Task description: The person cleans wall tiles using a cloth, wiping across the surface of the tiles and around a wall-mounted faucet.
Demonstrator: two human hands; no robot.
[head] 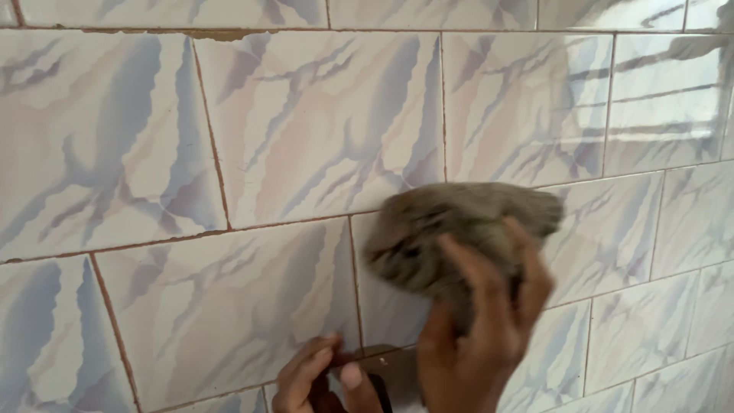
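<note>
Glossy wall tiles [306, 115] fill the view, white with streaks of grey-blue and pale pink, laid in offset rows. Brownish grout lines [214, 145] run between them, darker and reddish toward the left, and chipped along the top joint. A bright window reflection [665, 99] with horizontal bars shines on the upper right tiles.
</note>
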